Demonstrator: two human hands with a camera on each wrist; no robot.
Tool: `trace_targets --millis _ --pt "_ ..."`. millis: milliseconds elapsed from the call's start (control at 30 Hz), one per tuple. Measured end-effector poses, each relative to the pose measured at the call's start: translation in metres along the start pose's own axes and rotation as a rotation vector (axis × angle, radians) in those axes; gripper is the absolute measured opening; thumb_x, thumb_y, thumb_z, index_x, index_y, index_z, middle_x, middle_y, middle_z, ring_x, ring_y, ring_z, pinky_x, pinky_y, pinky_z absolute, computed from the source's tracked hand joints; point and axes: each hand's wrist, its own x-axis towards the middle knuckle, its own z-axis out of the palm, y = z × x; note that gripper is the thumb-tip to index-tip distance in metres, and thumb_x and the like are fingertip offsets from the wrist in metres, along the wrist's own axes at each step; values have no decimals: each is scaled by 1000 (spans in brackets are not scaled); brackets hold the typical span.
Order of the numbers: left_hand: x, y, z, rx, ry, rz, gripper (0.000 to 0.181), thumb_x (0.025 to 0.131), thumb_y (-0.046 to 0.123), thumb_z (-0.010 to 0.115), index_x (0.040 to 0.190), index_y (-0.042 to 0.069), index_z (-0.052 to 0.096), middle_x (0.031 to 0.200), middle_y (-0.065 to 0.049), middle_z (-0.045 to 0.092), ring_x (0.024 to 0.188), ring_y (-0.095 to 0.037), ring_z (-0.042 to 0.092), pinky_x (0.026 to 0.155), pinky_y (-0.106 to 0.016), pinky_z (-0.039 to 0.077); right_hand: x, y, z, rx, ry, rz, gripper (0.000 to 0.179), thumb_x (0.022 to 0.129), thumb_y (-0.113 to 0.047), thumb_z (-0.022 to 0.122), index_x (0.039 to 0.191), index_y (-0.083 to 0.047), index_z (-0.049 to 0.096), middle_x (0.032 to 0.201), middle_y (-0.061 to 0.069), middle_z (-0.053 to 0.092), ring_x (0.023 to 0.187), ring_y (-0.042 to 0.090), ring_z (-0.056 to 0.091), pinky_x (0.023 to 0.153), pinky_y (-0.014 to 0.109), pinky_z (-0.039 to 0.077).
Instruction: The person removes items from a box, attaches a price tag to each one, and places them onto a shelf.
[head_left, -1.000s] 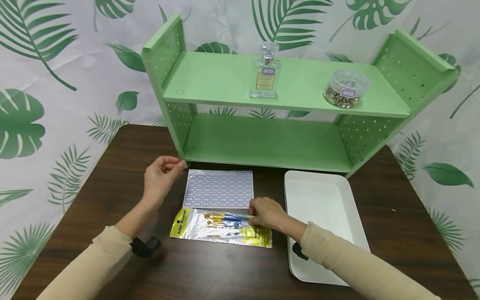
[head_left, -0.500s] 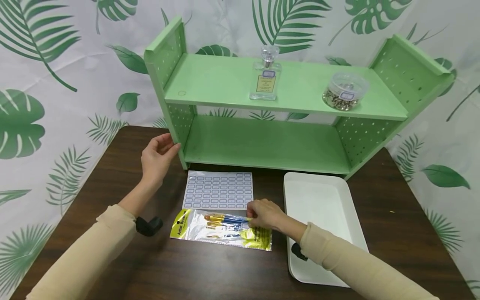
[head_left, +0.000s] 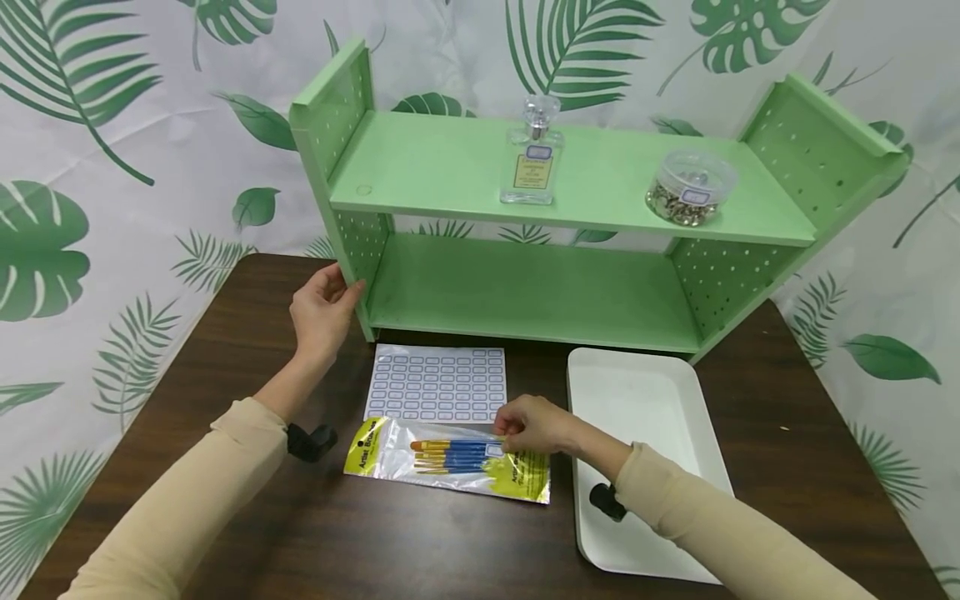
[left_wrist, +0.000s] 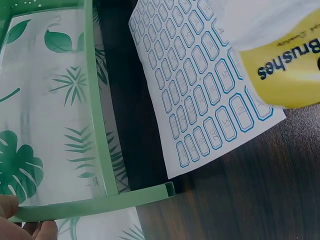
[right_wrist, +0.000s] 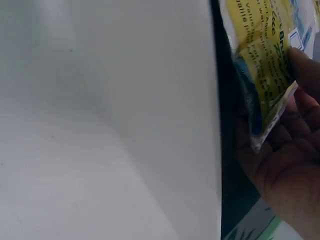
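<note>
My left hand (head_left: 322, 315) grips the front edge of the left side panel of a green two-tier shelf (head_left: 525, 287). In the left wrist view its fingertips (left_wrist: 47, 231) lie against the green edge (left_wrist: 100, 203). My right hand (head_left: 538, 423) pinches the upper right part of a clear and yellow pack of artist brushes (head_left: 401, 446), with blue-handled brushes inside. A small white label (head_left: 494, 450) shows on the pack beside the right fingertips. In the right wrist view, the thumb (right_wrist: 306, 70) presses on the pack (right_wrist: 262, 62) and the fingers are behind it.
A sheet of blue-bordered labels (head_left: 438, 383) lies between shelf and pack. A white tray (head_left: 630, 400) stands right, under the right forearm. On the upper tier are a glass perfume bottle (head_left: 531, 171) and a clear round jar (head_left: 690, 187) of small metallic pieces.
My left hand has moved from the shelf's lower front corner up and back onto the side panel, and now grips it. The right hand keeps hold of the brush pack, which has shifted slightly right.
</note>
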Motion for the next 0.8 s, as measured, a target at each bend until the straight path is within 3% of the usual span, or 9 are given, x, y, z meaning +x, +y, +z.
trace_targets --millis 267,600,800 --pt "1 0 -1 33 -12 27 33 88 9 65 118 -1 61 114 -17 65 107 -23 63 87 -23 51 -4 4 -27 199 -55 -25 6 82 2 65 88 4 64 71 0 57 65 10 49 60 21 44" --pt "1 2 0 55 -38 35 35 89 11 64 121 -2 59 117 -19 64 108 -25 62 88 -26 50 -3 5 -77 245 -1 -13 11 89 -4 61 97 4 61 79 1 60 70 12 50 64 25 44" --pt "0 -1 -3 77 -29 74 34 89 11 65 119 -3 59 114 -19 65 106 -26 63 87 -25 51 13 12 -103 213 67 -36 16 91 -3 57 102 8 58 81 2 58 71 12 47 65 24 42"
